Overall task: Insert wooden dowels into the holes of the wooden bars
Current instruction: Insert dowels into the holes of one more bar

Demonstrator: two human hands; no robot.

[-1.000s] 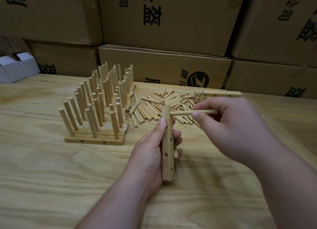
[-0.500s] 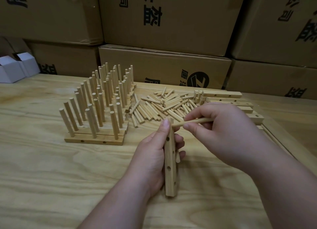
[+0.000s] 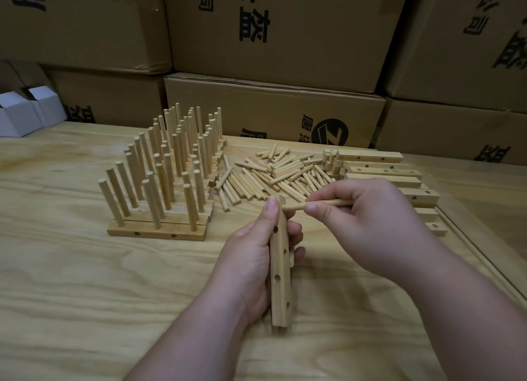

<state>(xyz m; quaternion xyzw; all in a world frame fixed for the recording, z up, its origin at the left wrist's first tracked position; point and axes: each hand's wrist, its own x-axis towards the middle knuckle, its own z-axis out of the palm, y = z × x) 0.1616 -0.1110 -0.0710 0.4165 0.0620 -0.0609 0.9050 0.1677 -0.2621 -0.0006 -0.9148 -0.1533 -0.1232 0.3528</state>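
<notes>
Bar (image 3: 280, 269) now lower in gripping left hand (image 3: 256, 263); right hand (image 3: 368, 220) pinches dowel (image 3: 319, 204), tip nearing bar's top end — insertion imminent.

Soft, even overhead light falls across the pale wooden table (image 3: 85, 295), leaving only faint, diffuse shadows beneath the left hand (image 3: 256, 255) and the right hand (image 3: 368, 223); the upright dowels (image 3: 171, 163) to the left of the fingers cast short, weak shadows on their bases. The stacked cardboard boxes (image 3: 279, 38) beyond the fingers sit noticeably dimmer, with the gaps between them dropping to near black. No glare or blown highlights show on the wood. Focus is sharp around the fingertips and the loose dowel pile (image 3: 273, 175) just beyond them. Wide-angle distortion bows the box edges and table lines toward the frame's corners, and the forearms loom large at the bottom edge
</notes>
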